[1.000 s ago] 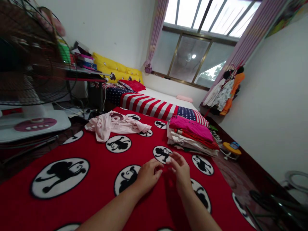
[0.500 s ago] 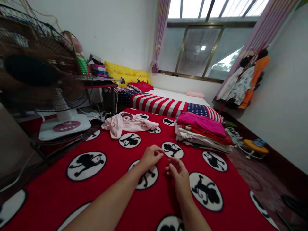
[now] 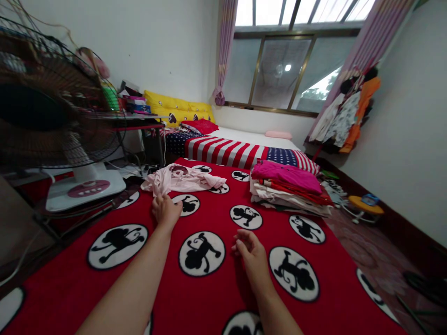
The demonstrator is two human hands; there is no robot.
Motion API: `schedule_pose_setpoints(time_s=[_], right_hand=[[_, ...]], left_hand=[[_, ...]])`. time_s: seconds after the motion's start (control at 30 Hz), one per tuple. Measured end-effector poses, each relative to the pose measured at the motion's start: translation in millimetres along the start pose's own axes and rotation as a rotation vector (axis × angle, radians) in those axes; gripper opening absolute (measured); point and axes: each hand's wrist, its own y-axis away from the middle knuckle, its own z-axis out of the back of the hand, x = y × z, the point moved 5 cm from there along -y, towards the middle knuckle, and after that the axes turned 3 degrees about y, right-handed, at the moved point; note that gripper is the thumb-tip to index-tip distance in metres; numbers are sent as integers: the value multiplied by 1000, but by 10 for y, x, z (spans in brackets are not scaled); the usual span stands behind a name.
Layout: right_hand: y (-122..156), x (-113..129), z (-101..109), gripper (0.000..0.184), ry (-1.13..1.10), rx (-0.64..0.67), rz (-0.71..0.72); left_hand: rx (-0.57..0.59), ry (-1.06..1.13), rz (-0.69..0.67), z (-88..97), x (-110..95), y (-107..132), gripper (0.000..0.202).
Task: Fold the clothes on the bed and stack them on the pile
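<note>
My left hand (image 3: 165, 211) reaches forward over the red blanket (image 3: 216, 288) with black-and-white monkey circles. Its curled fingers touch the near edge of a crumpled pale pink garment (image 3: 181, 179); whether they grip it is hidden. My right hand (image 3: 249, 253) hovers lower and to the right, fingers loosely curled, holding nothing. A stack of folded clothes (image 3: 288, 190) with a magenta piece on top sits at the blanket's far right.
A large standing fan (image 3: 52, 125) on a white base stands at the left. Beyond the blanket lies a stars-and-stripes bedspread (image 3: 240, 153) with yellow and red pillows. Clothes hang at the right wall (image 3: 349, 114). A small yellow stool (image 3: 365, 204) sits on the floor.
My left hand has moved forward and left, from beside the right hand to the pink garment's edge. My right hand has stayed near the middle of the blanket.
</note>
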Motion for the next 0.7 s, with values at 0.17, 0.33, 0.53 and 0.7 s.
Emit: schedule_pose_setpoints(time_s=[0.17, 0.33, 0.53, 0.7], right_hand=[[1, 13, -11, 33, -11, -8, -8], [-31, 23, 5, 38, -49, -62, -5], [-78, 74, 185, 45, -191, -130, -77], [-179, 135, 486, 45, -297, -204, -119]], left_hand=[[-79, 58, -127, 98, -179, 66, 45], [94, 223, -464, 13, -616, 423, 32], [450, 512, -576, 30, -1083, 889, 25], [1205, 813, -749, 592, -1472, 1572, 23]])
